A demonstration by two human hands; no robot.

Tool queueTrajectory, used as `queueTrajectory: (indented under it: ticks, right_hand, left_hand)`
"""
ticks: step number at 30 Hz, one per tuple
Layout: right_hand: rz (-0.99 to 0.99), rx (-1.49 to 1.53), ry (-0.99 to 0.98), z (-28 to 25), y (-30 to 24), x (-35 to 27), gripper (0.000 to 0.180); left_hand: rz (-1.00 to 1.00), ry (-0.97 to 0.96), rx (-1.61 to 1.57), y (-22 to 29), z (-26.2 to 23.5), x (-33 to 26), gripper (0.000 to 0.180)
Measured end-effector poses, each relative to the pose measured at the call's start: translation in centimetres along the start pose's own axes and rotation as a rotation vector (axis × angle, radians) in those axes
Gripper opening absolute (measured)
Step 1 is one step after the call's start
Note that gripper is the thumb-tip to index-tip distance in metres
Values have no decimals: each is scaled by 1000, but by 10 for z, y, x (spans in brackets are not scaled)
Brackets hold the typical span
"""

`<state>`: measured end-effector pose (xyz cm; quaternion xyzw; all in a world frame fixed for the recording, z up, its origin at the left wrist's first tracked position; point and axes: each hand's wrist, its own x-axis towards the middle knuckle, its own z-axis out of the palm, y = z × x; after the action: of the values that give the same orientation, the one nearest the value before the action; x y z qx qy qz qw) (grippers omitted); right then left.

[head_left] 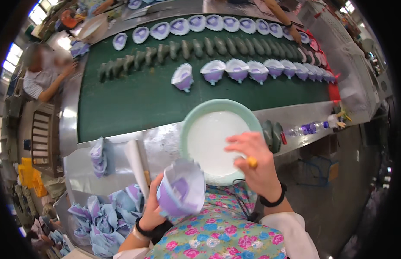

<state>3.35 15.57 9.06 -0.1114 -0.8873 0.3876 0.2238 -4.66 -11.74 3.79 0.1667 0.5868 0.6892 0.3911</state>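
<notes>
1. Two hands at lower centre: left hand [151,211] closed around a purple-and-white shoe upper [181,194], its opening facing upward.
2. Right hand [254,162] pinches a small yellow-tipped brush [252,162] over the basin, just right of the upper.
3. Green basin [189,123] holds white liquid [213,138], directly above the upper.
4. Rows of uppers [252,69] lie on the green conveyor belt [131,103] beyond; loose pieces [105,220] fill a bin at lower left.

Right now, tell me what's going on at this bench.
A person in a flowered apron stands at a conveyor line. Their left hand holds a purple and white shoe upper, opening upward. Their right hand grips a small yellow-handled tool over a pale green basin of white liquid. Rows of similar purple uppers and dark shoe lasts lie on the green belt. More uppers are piled in a bin at the left.
</notes>
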Motion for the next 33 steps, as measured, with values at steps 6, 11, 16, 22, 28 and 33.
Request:
queueTrajectory:
  ticks: [6,11,16,22,28,33]
  right_hand:
    - [673,93,135,13,84,-41,23]
    - [486,21,10,47,108,-59,15]
    - [436,-20,46,52,103,-58,18]
    - [407,385,69,11,33,-25,21]
    - [438,442,55,16,35,-17,17]
    - [634,266,158,24,43,-38,15]
  left_hand:
    - [-216,-555,237,-3,-11,-16,38]
    - [-398,-482,123,-8,-20,1,54]
    - [-396,-64,-195,-33,-12,31,63]
    - [-417,-15,-438,-44,-7,67,65]
    - [-360,-114,-348,-44,0,74,65]
    - [-196,-88,-374,-52,-8,71,61]
